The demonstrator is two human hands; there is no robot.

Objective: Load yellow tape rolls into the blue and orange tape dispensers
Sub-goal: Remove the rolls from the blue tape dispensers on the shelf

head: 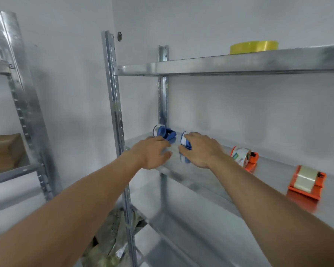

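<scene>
Two blue tape dispensers stand at the left end of the middle metal shelf (210, 182). The far one (163, 132) is by the rear post. My right hand (200, 149) is closed over the nearer blue dispenser (184, 142). My left hand (152, 153) reaches beside it with fingers apart, just in front of the far dispenser. Two orange dispensers hold pale tape further right: one (245, 158) close to my right wrist, the other (306, 182) near the shelf's front edge. Yellow tape rolls (254, 47) lie flat on the upper shelf (201, 67).
The galvanised rack has upright posts (115, 105) at its left side and a lower shelf (181, 237). A second rack (17, 89) on the left holds a cardboard box (4, 151). Camouflage-patterned material (112, 241) lies below by the front post.
</scene>
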